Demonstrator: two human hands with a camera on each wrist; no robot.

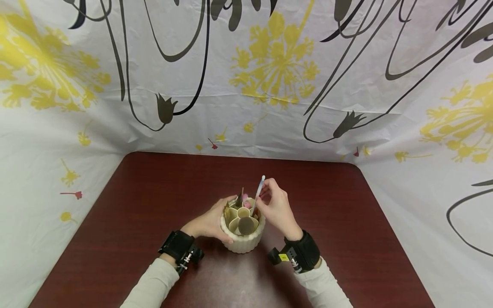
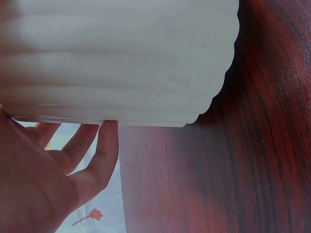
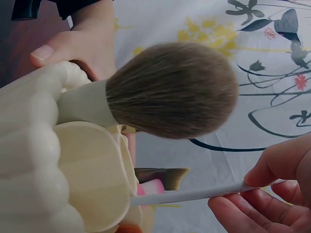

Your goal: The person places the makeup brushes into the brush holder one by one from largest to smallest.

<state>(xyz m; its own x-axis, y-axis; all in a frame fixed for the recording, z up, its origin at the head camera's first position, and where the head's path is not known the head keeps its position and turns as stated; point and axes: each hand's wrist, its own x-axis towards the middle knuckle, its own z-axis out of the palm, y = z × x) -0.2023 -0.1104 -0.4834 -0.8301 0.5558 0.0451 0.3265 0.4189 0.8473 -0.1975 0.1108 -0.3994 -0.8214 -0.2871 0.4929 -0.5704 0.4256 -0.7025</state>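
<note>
A cream fluted brush holder (image 1: 242,245) with several compartments stands upright on the table. My left hand (image 1: 209,220) grips its left side, the thumb toward the front and the fingers round the back. Above the holder's right rear part, my right hand (image 1: 278,210) pinches a slim white stick (image 3: 194,194) between thumb and fingers. That stick leans, with a rounded white tip at its top; its lower end meets a compartment's edge, and how deep it sits I cannot tell. A big fluffy makeup brush (image 3: 175,90) stands in the front compartment.
Behind the fluffy brush, a flat dark brush (image 3: 172,177) and a pink item (image 3: 151,187) stick up from the holder. The dark red wooden table (image 1: 173,179) meets a white curtain (image 1: 215,115) with yellow and grey flowers at the back and sides.
</note>
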